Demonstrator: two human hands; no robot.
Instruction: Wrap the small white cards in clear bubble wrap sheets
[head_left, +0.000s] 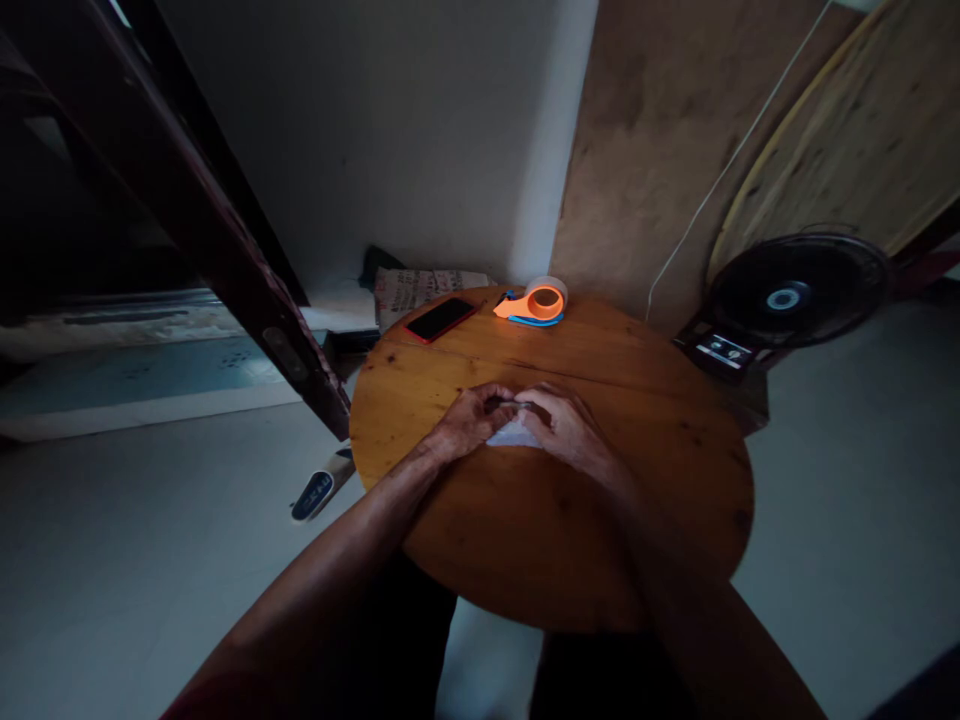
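Observation:
A small piece of white paper (516,433) is between my two hands, low over the middle of the round wooden table (465,510). My left hand (474,420) pinches its left side, with thumb and fingers closed. From the other side my right hand (561,425) grips it, fingers curled over its upper edge. The fingertips of both hands nearly meet at the top of the paper. Part of the paper is hidden under the fingers, and dim light blurs its details.
Toward the table's far edge lie a phone (441,320) with a red case and an orange and blue tape dispenser (534,302). Printed sacking (420,288) sits behind the table. A dark fan (795,295) stands at the right, a door frame (247,290) at the left.

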